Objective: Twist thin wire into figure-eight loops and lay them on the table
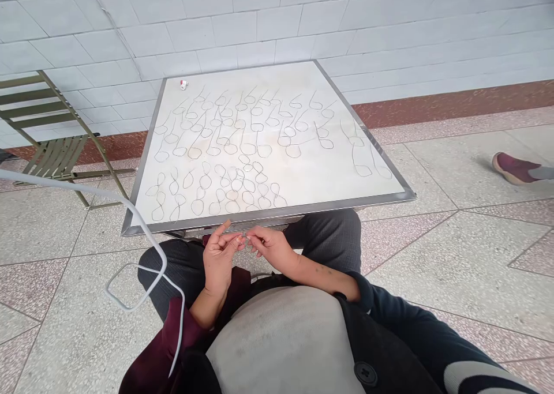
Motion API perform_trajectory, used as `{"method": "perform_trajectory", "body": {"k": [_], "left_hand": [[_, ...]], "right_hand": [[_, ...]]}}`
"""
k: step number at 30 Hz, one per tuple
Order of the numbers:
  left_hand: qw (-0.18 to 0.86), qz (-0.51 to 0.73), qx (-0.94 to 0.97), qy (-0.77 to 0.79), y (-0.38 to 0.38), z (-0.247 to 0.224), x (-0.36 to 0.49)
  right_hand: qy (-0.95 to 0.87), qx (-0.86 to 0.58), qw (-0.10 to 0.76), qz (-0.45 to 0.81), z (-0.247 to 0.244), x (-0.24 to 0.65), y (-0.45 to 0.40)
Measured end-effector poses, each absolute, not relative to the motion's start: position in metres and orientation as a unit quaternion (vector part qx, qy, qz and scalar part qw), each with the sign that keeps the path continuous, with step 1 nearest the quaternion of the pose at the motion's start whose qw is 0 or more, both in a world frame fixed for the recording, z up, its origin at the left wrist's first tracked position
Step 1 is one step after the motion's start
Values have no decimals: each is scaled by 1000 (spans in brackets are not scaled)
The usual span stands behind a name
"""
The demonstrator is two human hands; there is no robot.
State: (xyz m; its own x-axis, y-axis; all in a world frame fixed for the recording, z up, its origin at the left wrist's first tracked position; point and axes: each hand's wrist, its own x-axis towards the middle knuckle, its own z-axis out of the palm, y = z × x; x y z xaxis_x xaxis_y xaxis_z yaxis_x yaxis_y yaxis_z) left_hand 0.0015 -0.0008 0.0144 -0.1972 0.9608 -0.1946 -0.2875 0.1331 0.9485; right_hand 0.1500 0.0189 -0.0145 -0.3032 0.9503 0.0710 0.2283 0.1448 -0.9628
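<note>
My left hand [221,252] and my right hand [272,247] meet over my lap, just in front of the table's near edge. Both pinch at the fingertips on something too small to make out. On the white table [337,180] lie rows of thin bent wires. Those at the back [293,151] each have one loop and a straight tail, while several near the front left [158,212] look twisted into double loops. A small red and white item [184,85] sits in the far left corner.
A folding chair [56,108] with green slats stands left of the table. A white cable [142,224] hangs across the left foreground. Behind the table is a tiled wall [259,22]. Another person's shoe [515,169] is on the floor at the right.
</note>
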Motion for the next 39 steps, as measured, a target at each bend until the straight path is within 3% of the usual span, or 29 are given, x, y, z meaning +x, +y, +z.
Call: {"method": "perform_trajectory", "body": {"k": [14,23,39], "left_hand": [[540,572,341,515,-1,12,2],[524,578,337,526,2,8,2],[515,538,373,554,0,14,3]], "right_hand": [[-796,-455,330,225,-10,158,24],[-720,-457,372,368,-9,153,23],[-734,-468,369,326,-11,149,21]]}}
